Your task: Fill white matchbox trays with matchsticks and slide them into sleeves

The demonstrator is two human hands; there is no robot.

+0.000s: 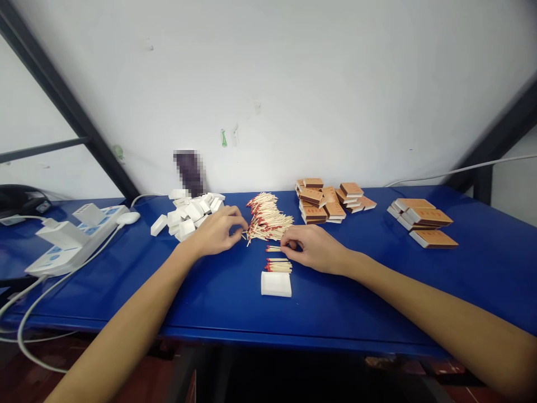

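Note:
A heap of red-tipped matches (268, 215) lies mid-table between my hands. At its left edge, my left hand (220, 230) is closed in a pinch on a match (244, 237). My right hand (314, 247) sits just below the heap, thumb and finger pinched on the ends of a couple of matches (273, 248) whose red heads point left. Closer to me lies a small row of matches (278, 266), heads also to the left. Right below that row is an open white matchbox tray (276, 284) with no matches visible in it.
White matchbox trays (191, 211) are piled at the back left. Orange matchboxes (331, 201) are heaped behind my right hand, with another stack (423, 218) farther right. A power strip (79, 240) with chargers and white cables occupies the left side of the blue table (356, 313).

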